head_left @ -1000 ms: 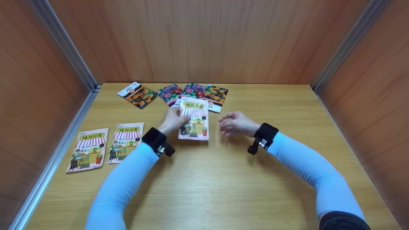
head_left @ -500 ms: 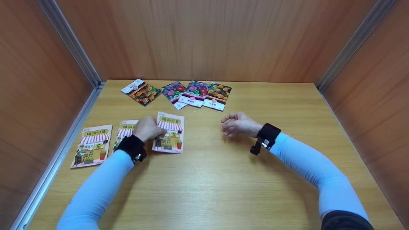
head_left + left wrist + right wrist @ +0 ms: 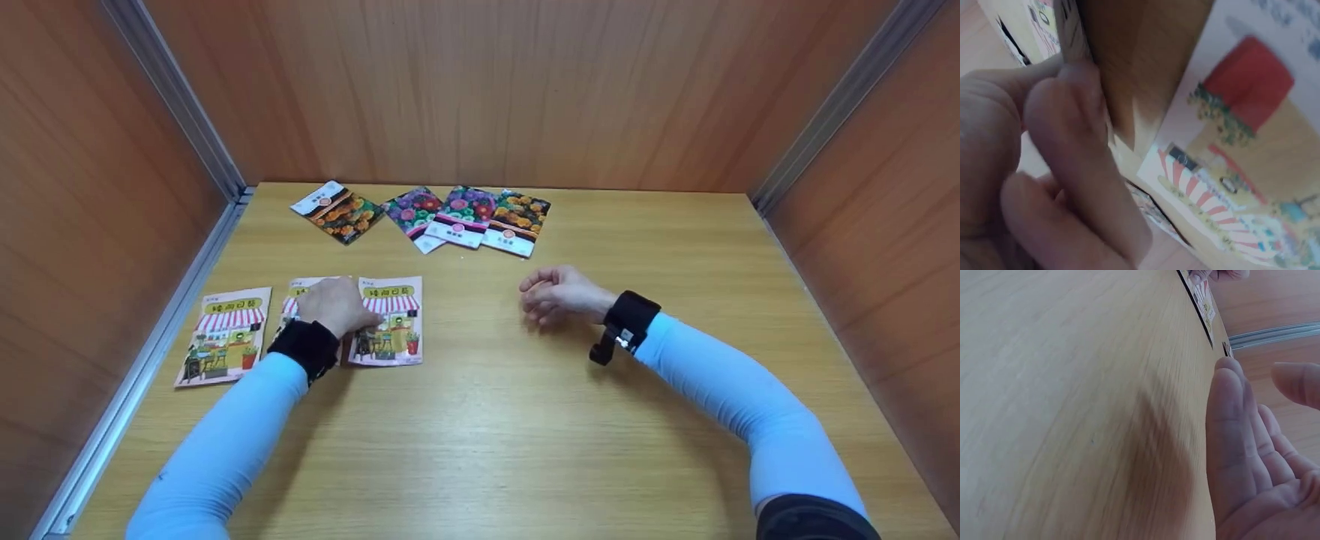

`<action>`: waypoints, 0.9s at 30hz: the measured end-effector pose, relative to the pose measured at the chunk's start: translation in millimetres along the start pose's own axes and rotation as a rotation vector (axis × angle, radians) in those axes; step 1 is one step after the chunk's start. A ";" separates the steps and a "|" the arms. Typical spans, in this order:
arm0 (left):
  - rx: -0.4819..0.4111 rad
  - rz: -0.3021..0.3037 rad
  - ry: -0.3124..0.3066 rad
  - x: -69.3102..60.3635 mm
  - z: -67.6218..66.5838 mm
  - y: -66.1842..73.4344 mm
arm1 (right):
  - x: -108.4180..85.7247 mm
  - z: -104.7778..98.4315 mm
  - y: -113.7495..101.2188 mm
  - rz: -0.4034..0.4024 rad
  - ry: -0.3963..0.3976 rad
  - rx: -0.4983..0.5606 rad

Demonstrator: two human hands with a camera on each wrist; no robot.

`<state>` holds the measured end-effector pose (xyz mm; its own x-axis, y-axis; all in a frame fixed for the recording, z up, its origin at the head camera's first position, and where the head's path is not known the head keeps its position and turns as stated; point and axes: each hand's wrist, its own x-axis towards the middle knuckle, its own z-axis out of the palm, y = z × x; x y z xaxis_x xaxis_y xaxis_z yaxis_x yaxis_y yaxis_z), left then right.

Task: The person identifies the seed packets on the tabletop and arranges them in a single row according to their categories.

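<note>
My left hand (image 3: 334, 306) pinches the left edge of a seed packet (image 3: 397, 322) with a striped awning picture, thumb on its face. That packet lies at or just above the table, at the right end of a row. The middle packet (image 3: 296, 285) of the same print is partly hidden under my left hand. Further left lies a third such packet (image 3: 225, 337). In the left wrist view the held packet's edge (image 3: 1075, 34) stands tilted between thumb and fingers. My right hand (image 3: 566, 292) hovers low over the table, fingers loosely bent, holding nothing.
At the back of the table (image 3: 480, 450) lie an orange-flower packet (image 3: 341, 214), two overlapping pink-flower packets (image 3: 461, 214) and another orange-flower packet (image 3: 519, 221). Wooden panels (image 3: 480, 90) enclose the left, back and right sides.
My left hand has carried the awning packet left and down from beside the flower packets to the row's right end. The right hand has stayed nearly still.
</note>
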<state>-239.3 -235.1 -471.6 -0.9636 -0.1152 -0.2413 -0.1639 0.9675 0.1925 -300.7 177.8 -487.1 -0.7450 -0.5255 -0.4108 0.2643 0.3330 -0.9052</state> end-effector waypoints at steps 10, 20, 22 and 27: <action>0.041 0.037 -0.071 0.2 -10.3 10.3 | 1.7 -0.4 -0.4 0.002 0.031 -0.014; -0.256 0.113 0.156 50.1 -21.2 68.0 | 25.7 2.6 -23.1 0.010 0.242 0.084; -0.328 0.128 0.214 64.8 -22.4 83.8 | 36.4 4.1 -30.1 0.011 0.310 0.144; -0.488 0.107 0.283 119.6 -14.7 116.2 | 67.6 5.6 -55.3 0.031 0.476 0.309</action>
<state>-376.7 -139.8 -464.1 -0.9882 -0.1429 0.0545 -0.0762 0.7687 0.6351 -362.3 119.4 -465.5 -0.9091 -0.0848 -0.4078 0.4038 0.0600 -0.9129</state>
